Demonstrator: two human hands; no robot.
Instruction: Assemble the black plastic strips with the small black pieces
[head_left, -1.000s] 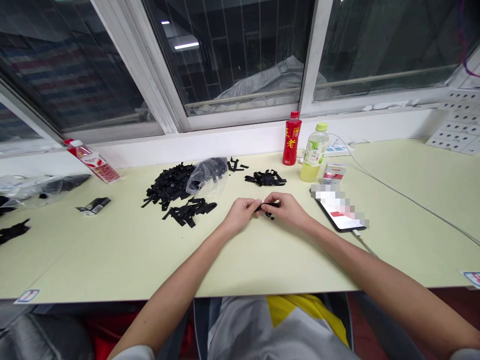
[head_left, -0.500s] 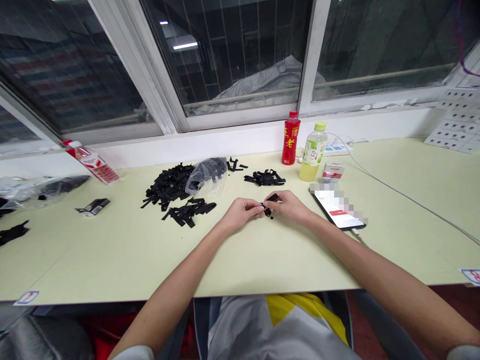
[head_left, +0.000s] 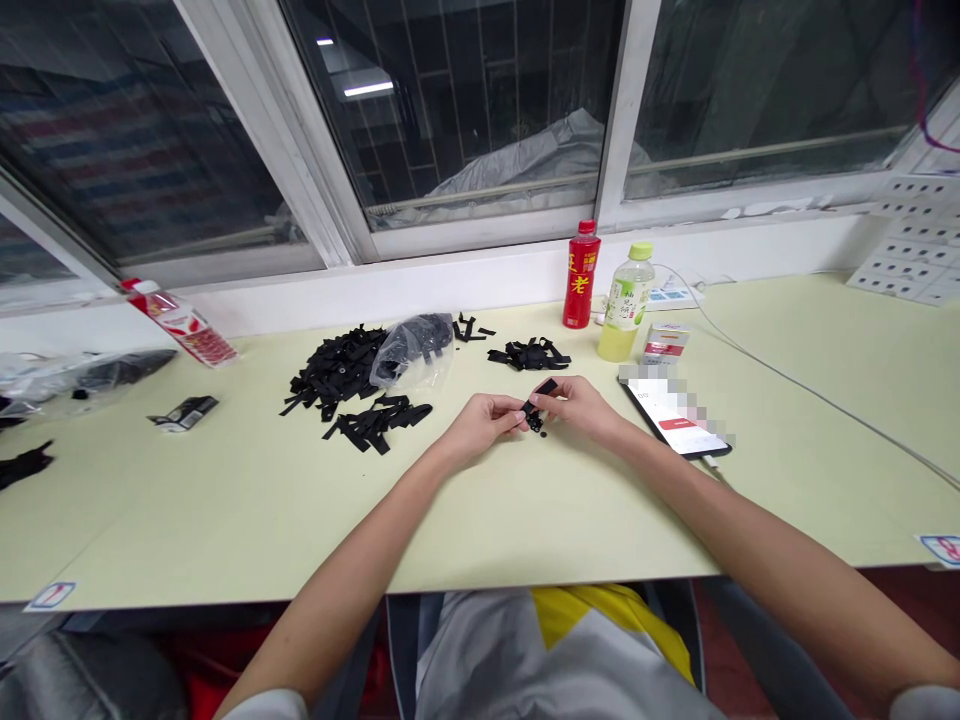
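My right hand [head_left: 574, 404] is closed on a short black fabric strip [head_left: 548, 387], whose end sticks up past the fingers. My left hand [head_left: 484, 424] pinches at the lower end of that strip, its fingertips close to those of the right. Exactly what the left fingertips grip is too small to make out. Small black round pieces [head_left: 535, 424] lie on the table just under the fingertips. Left of the hands is a small pile of black strips [head_left: 381, 420], with a bigger heap [head_left: 337, 368] behind it. Another small pile of strips [head_left: 529, 354] lies beyond the hands.
A clear plastic bag [head_left: 412, 350] with black pieces leans by the big heap. Behind the right hand stand a red bottle [head_left: 581, 275], a yellow drink bottle [head_left: 627, 305] and a small box [head_left: 665, 346]. A charging phone [head_left: 675, 415] lies right; another bottle [head_left: 187, 325] lies tilted at left.
The black strip has turned and now shows more of its length between the two hands. Both hands have shifted only slightly; the piles and bottles stay in place.
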